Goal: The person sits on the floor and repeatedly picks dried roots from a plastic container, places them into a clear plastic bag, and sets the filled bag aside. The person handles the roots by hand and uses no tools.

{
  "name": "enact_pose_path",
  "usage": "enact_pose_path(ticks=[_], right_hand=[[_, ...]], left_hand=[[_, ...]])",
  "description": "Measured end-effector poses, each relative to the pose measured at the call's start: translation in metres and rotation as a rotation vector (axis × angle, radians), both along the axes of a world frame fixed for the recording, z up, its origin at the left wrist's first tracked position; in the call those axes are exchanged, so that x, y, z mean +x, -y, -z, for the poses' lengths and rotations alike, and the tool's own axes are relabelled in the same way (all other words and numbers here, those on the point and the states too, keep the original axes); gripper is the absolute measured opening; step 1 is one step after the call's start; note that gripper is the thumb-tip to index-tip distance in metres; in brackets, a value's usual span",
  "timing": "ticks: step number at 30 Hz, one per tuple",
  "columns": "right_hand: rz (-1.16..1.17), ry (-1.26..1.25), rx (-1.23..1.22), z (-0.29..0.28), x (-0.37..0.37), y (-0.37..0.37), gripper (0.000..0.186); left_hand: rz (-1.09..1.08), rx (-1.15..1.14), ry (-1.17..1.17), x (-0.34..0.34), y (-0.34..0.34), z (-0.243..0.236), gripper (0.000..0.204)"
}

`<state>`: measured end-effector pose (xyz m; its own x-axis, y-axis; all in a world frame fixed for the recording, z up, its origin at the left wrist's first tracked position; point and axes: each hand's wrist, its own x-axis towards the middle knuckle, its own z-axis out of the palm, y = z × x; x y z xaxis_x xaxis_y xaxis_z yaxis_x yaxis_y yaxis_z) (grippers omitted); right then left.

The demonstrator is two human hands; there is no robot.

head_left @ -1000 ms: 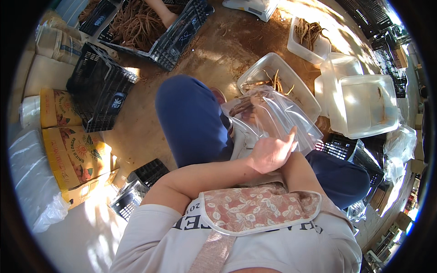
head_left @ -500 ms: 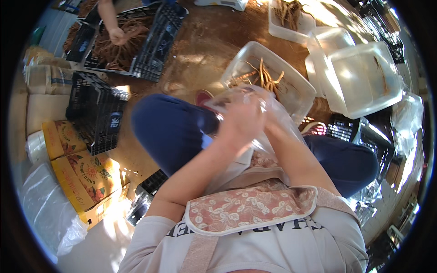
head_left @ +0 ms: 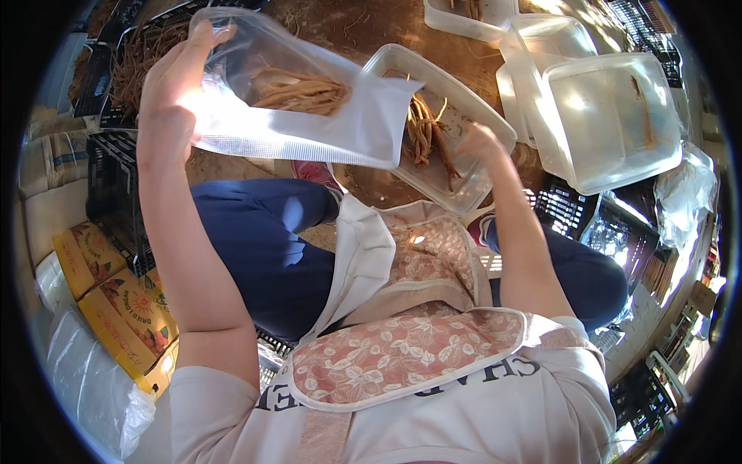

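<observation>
My left hand (head_left: 171,93) is closed on the edge of a clear plastic bag (head_left: 309,138), holding it up at the upper left. Inside the bag lies a bundle of thin tan roots (head_left: 300,93). The bag's right end overlaps a translucent plastic tub (head_left: 386,56) on the ground beyond my knees. More long brown roots (head_left: 423,135) lie in that tub. Over the tub's right side hangs my right hand (head_left: 481,144), its fingers pointing towards the loose roots, slightly blurred, with nothing visible in them.
Stacked translucent tubs (head_left: 610,127) stand to the right, beside clear plastic wrap (head_left: 686,193). Another tub (head_left: 464,23) sits at the far side. Black crates with dark roots (head_left: 139,73) are at the far left, above yellow cardboard boxes (head_left: 127,309).
My hands, earlier close together on the bag between my knees, have parted. My left hand has carried the bag up and left; my right hand has let go and moved over the tub.
</observation>
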<state>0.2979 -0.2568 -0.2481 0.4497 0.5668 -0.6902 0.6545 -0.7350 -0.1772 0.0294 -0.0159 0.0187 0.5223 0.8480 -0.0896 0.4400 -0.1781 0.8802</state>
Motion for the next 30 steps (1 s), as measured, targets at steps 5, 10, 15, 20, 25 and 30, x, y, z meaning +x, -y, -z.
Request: enact_pose_path(ticks=[5,10,15,20,25,30], right_hand=[[0.491,0.108,0.14,0.124,-0.065,0.004,0.036],[0.551,-0.436,0.221,0.078,-0.03,0.013,0.033],[0.835,-0.675,0.339,0.007,-0.014,0.021,0.028],[0.99,-0.594,0.567,-0.066,-0.035,0.041,0.029],[0.853,-0.629,0.932,-0.128,-0.059,0.042,0.033],[0.65,-0.323,1.189,-0.16,-0.076,0.032,0.039]], left_hand=[[-0.303,-0.114,-0.166,0.006,0.001,-0.007,0.05],[-0.248,-0.078,-0.1,0.01,-0.005,-0.001,0.048],[-0.155,-0.05,-0.012,0.005,-0.003,0.005,0.047],[-0.143,-0.066,0.06,-0.001,0.008,0.005,0.049],[-0.097,-0.046,0.097,0.006,0.009,0.015,0.047],[-0.047,0.118,-0.041,0.011,0.01,0.019,0.05]])
